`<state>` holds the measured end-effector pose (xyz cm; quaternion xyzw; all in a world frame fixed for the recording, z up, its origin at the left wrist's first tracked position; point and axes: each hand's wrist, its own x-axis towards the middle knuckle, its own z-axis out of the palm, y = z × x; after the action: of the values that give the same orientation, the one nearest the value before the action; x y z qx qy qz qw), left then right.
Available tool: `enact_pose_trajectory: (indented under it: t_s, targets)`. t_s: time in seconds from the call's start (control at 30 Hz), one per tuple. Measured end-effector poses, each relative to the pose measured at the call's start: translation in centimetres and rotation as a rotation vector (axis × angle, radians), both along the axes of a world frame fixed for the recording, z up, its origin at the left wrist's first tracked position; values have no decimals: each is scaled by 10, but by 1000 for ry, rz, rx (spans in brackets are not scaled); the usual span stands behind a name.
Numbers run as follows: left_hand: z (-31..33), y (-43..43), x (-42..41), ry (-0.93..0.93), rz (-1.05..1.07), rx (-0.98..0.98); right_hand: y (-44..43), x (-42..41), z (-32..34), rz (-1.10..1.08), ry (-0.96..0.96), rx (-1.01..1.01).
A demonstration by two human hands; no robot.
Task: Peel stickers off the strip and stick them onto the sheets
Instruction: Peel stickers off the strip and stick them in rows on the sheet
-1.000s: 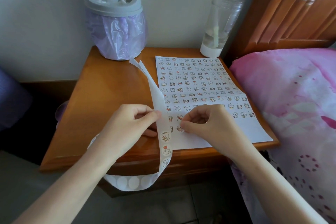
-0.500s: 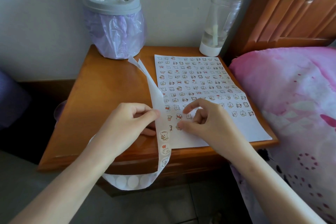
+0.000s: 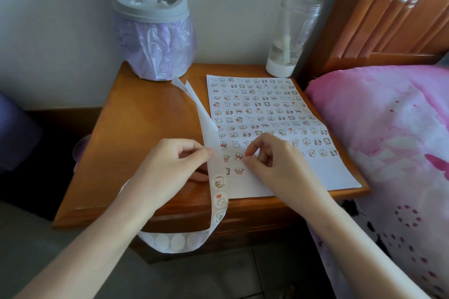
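Left hand [image 3: 170, 165] pinching strip [image 3: 211, 138], right hand [image 3: 274, 160] curled on sheet [image 3: 323, 172] (fingertip contents hidden)

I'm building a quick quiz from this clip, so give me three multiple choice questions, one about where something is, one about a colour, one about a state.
1. Where does the grey-lidded bin stand?
A. back left corner of the wooden nightstand
B. on the floor
C. on the bed

2. What colour is the bin's plastic liner?
A. green
B. pale purple
C. black

3. What is the left hand doing?
A. resting flat
B. holding the bottle
C. pinching the white sticker strip

Answers: A, the bin sits by the wall on the nightstand; B, the bag shows lilac; C, thumb and fingers close on the strip's edge beside the white paper sheet.
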<state>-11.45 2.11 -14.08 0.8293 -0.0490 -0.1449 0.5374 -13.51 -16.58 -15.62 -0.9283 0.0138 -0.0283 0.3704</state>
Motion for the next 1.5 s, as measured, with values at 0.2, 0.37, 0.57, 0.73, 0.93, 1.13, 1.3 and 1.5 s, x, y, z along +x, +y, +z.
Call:
enact_pose_trajectory:
  t_s: [0.2, 0.37, 0.57, 0.73, 0.93, 1.13, 1.3, 1.5]
  targets:
    - [14, 1, -5, 14, 83, -211, 14, -13, 17, 160, -14, 377]
    - [18, -2, -11, -53, 117, -280, 20, -18, 20, 225, -67, 445]
    - [23, -4, -13, 47, 79, -344, 18, -17, 20, 174, -91, 542]
    - [22, -3, -12, 25, 23, -285, 17, -18, 19, 162, -124, 505]
    - [21, -5, -13, 22, 38, -282, 18, -18, 19, 149, -148, 425]
    - [18, -7, -12, -25, 77, -231, 20, -18, 17, 133, -216, 333]
    - [16, -7, -12, -49, 109, -189, 21, -19, 16, 138, -283, 268]
    - [15, -7, -12, -47, 108, -147, 21, -20, 16, 139, -319, 251]
